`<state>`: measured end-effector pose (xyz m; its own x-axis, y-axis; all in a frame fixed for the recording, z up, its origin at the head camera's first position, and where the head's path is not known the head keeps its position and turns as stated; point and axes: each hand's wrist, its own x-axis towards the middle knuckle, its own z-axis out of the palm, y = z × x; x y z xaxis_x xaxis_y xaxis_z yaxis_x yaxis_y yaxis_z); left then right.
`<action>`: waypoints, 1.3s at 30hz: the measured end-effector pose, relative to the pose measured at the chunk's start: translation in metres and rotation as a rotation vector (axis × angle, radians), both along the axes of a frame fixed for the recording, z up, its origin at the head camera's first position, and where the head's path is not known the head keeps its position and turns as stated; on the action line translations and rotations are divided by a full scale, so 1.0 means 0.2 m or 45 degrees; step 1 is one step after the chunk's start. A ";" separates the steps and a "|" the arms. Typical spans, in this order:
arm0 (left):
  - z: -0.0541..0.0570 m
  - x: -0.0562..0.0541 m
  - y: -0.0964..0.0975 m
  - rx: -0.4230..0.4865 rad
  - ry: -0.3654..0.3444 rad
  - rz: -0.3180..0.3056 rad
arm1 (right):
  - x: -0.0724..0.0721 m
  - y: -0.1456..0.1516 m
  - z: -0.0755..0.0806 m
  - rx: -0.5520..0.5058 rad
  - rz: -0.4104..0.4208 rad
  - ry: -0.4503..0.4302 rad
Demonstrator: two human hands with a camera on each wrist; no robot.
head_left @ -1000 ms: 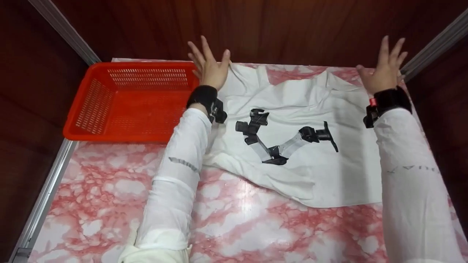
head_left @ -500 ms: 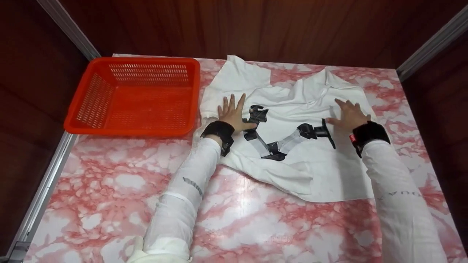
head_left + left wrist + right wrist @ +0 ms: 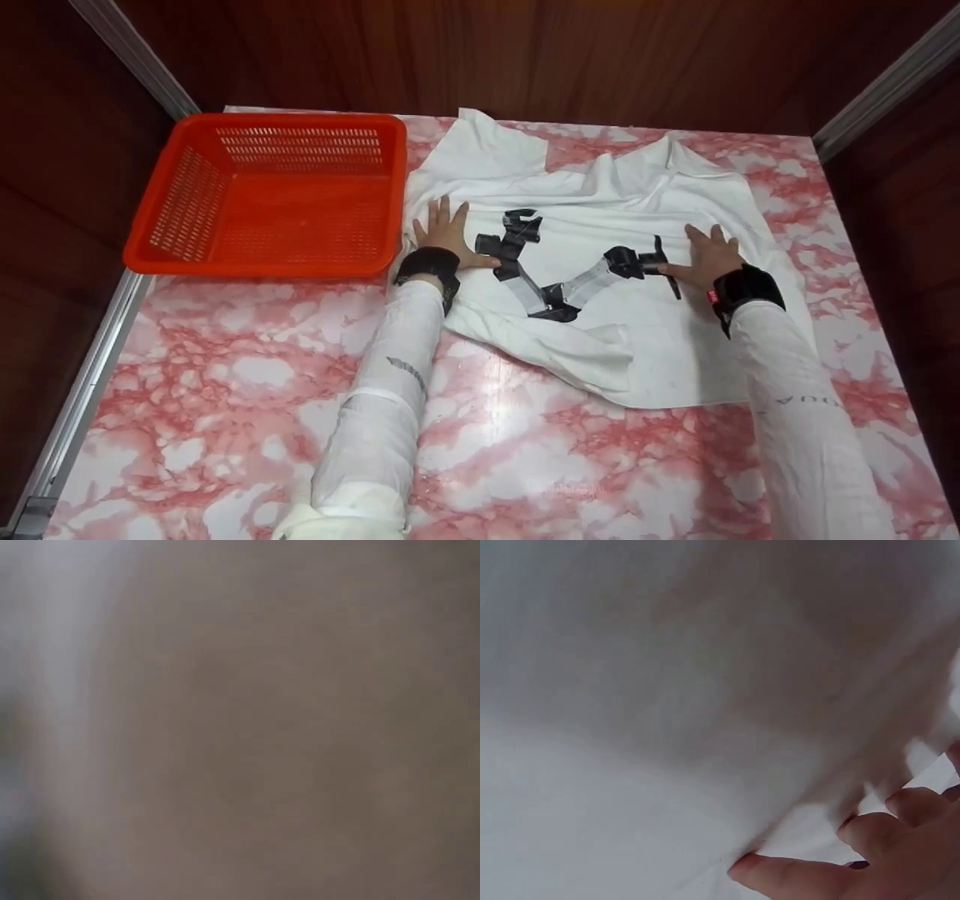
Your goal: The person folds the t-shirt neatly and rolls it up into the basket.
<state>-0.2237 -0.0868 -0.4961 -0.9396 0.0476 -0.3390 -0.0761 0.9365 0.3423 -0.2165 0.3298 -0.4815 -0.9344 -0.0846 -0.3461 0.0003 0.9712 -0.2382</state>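
Observation:
A white T-shirt lies spread on the table with wrinkles across it and one sleeve pointing to the back. On its middle is a black and grey jointed figure, which looks printed. My left hand rests on the shirt's left part, fingers spread and thumb near the figure. To the right, my right hand lies on the cloth with its thumb tip at the figure's end. Several fingers touch the white fabric in the right wrist view. The left wrist view is only a blur.
A red plastic basket with slotted walls stands at the back left, close to the shirt. The table has a pink and white marbled top. Dark brown panels with metal edge strips enclose the back and sides.
Both hands have come down from raised at the back onto the shirt. Over the last half second the left hand shifted left and the right hand slid slightly nearer. The shirt looks nearly unchanged.

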 end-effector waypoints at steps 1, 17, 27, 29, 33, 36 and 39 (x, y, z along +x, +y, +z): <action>0.00 0.00 0.00 -0.012 0.004 0.002 | 0.01 -0.01 0.00 -0.008 -0.007 0.015; 0.12 0.45 0.44 0.017 0.169 -0.839 | 0.21 -0.14 -0.04 -0.114 0.128 0.086; 0.03 0.78 0.46 -0.154 0.350 -1.198 | 0.22 -0.25 -0.08 -0.020 0.163 -0.004; 0.02 0.78 0.42 -0.141 0.364 -1.186 | 0.22 -0.25 -0.08 -0.015 0.167 -0.013; 0.04 0.77 0.35 -0.001 0.317 -1.168 | 0.21 -0.25 -0.08 -0.031 0.171 -0.005; 0.07 0.76 0.29 0.146 0.226 -1.152 | 0.21 -0.25 -0.08 -0.037 0.169 0.008; 0.10 0.77 0.21 0.278 0.148 -1.114 | 0.22 -0.24 -0.08 -0.038 0.166 0.014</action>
